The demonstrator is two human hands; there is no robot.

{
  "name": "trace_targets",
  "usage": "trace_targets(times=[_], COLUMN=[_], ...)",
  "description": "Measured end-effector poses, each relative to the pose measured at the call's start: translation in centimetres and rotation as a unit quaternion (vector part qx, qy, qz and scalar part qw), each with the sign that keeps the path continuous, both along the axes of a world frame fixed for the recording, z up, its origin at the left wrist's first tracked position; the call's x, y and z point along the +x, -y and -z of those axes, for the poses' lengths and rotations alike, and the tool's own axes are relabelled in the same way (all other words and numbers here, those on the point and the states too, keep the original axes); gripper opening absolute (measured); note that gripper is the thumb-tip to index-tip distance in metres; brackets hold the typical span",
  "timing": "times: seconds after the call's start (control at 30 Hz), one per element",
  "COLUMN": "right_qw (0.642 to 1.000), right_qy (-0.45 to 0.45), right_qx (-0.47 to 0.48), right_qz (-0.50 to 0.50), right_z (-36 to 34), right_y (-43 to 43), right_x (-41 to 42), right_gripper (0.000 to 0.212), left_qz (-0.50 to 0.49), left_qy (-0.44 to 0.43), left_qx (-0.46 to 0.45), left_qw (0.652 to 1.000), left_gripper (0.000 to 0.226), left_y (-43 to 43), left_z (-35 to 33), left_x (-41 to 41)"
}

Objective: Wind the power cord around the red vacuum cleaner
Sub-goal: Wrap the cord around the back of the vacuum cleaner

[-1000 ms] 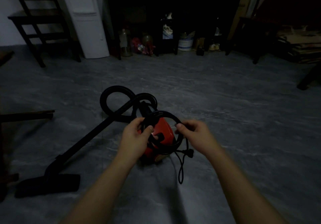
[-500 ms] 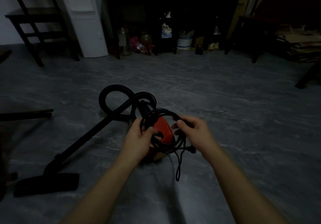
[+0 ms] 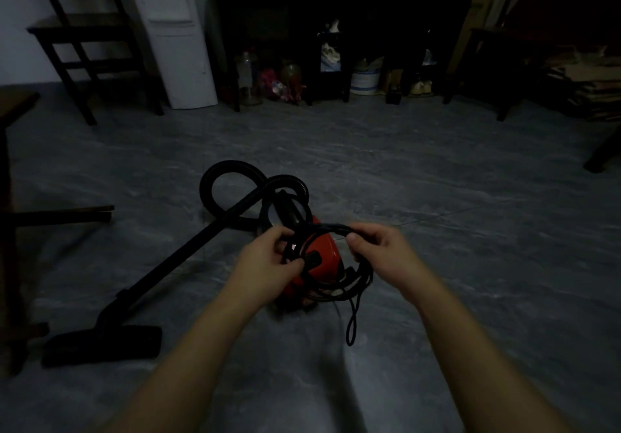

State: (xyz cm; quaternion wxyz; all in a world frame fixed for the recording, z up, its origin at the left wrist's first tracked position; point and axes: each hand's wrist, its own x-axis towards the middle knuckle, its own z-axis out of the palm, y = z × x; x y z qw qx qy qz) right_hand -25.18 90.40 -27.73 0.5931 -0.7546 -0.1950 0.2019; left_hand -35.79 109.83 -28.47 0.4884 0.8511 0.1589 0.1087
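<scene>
The red vacuum cleaner (image 3: 323,250) sits on the grey floor at the centre, partly hidden by my hands. A coil of black power cord (image 3: 349,286) lies over its top and right side, with a loose loop hanging down to the floor. My left hand (image 3: 265,264) grips the coil at the vacuum's left side. On the right, the coil's upper strands are pinched in my right hand (image 3: 383,253). The black hose (image 3: 228,177) curls behind the vacuum.
A black wand runs left to the floor nozzle (image 3: 104,343). A dark chair (image 3: 84,36) and a white appliance (image 3: 178,36) stand at the back left. A dark shelf unit (image 3: 336,29) with jars and a bucket lines the back wall. Stacked cardboard (image 3: 584,86) lies right.
The coil has tilted flatter and come lower over the vacuum. Both hands have moved slightly closer to its body, still gripping the cord.
</scene>
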Motion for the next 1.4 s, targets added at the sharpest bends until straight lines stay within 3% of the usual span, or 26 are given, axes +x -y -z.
trace_targets(times=[0.2,0.4,0.63,0.87,1.0,1.23,1.4], right_qw=[0.989,0.986,0.981,0.993,0.993,0.993,0.983], right_qy=[0.062,0.066,0.055,0.086,0.098,0.002,-0.130], right_qx=[-0.114,-0.112,-0.115,-0.076,-0.045,-0.100,-0.131], right_qz=[-0.063,-0.103,-0.149,-0.020,0.055,0.056,0.008], right_z=[0.5,0.7,0.5,0.2,0.3,1.9,2.5], right_y=[0.0,0.1,0.0,-0.6,0.1,-0.1,-0.1], right_x=[-0.3,-0.1,-0.5,-0.4,0.4,0.7,0.2], right_gripper=[0.022,0.022,0.022,0.020,0.019,0.009,0.028], left_qz=[0.046,0.109,0.159,0.110,0.030,-0.063,-0.053], left_qy=[-0.004,-0.037,-0.102,-0.072,-0.056,-0.020,-0.026], left_qx=[0.035,0.097,0.028,0.059,-0.036,-0.137,-0.168], left_qw=[0.998,0.989,0.982,0.990,0.997,0.988,0.984], left_gripper=[0.036,0.031,0.021,0.006,0.014,0.011,0.014], left_y=[0.1,0.1,0.5,0.7,-0.1,-0.2,0.2], left_z=[-0.1,-0.3,-0.4,-0.3,-0.2,0.2,0.2], left_x=[-0.2,0.0,0.2,0.6,0.7,1.1,1.3])
